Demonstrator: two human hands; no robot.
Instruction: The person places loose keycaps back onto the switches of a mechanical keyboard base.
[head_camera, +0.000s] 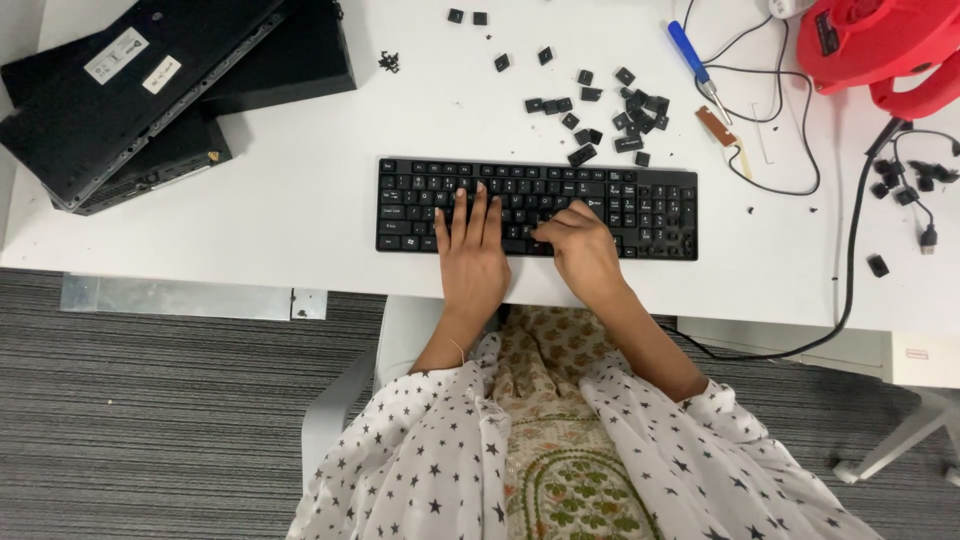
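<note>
At the far left of the white table (300, 200) you have 2 black flat devices (150, 85) stacked one over the other, well apart from your hands.

In the middle lies the black keyboard (537, 208), and its long axis runs left to right, parallel to the table edge in front of you. Your left hand (472, 255) rests flat on the lower key rows, a little left of the middle. The fingers are stretched out and spread, pointing away from you, so this hand is open and grips nothing. Your right hand (583, 250) sits just beside it, on the bottom rows near the middle. Its fingers are curled down onto the keys, the fingertips pressing there; I cannot tell if it pinches 1 key or only pushes. Both hands touch the keyboard, and the right part of it, with the number block, lies to the right of your right hand, so that hand is the nearer one for this side.

Behind the keyboard, on the right, many loose black keycaps (600, 110) are scattered. Further right you see a blue-handled screwdriver (695, 60), thin black cables (790, 130) and a red blower tool (880, 45) at the corner.
</note>
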